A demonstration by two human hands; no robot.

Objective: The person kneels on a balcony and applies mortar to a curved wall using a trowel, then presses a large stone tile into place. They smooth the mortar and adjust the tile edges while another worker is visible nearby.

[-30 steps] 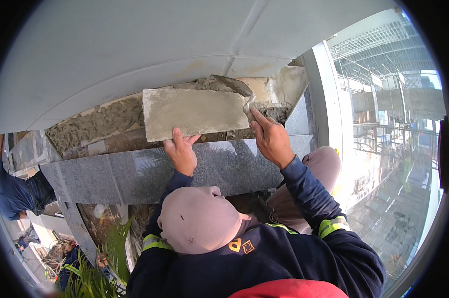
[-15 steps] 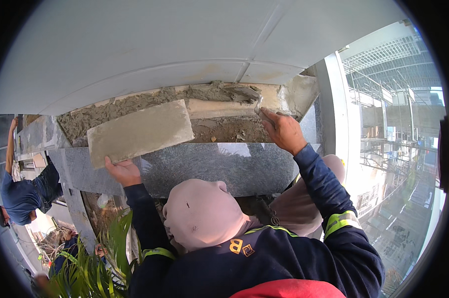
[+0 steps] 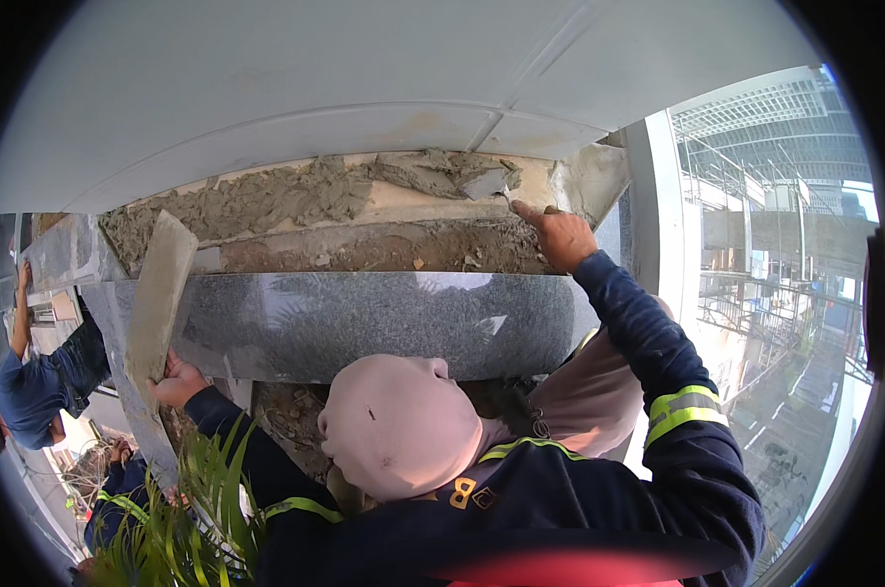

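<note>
My left hand (image 3: 179, 381) grips the lower end of a grey-beige stone slab (image 3: 161, 298). That slab now stands tilted and nearly edge-on, to the left of the polished granite ledge (image 3: 384, 328). In my right hand (image 3: 564, 239) is a small trowel (image 3: 488, 183), its blade against the wet mortar at the base of the wall. Rough grey mortar (image 3: 266, 201) covers the left part of that strip. Bare pale surface shows between the mortar and a brown dirt-filled channel (image 3: 384, 247) behind the ledge.
A large grey wall panel (image 3: 315, 68) overhangs the strip. White-framed glass (image 3: 755, 342) stands at right. My bent knee (image 3: 403, 421) is before the ledge. Leafy fronds (image 3: 188, 509) lie lower left, where two other people (image 3: 42, 391) are seen beyond.
The slab in my left hand has swung left and turned from its broad face to nearly its edge, uncovering the mortar and ledge behind. The trowel blade has turned slightly, its face showing.
</note>
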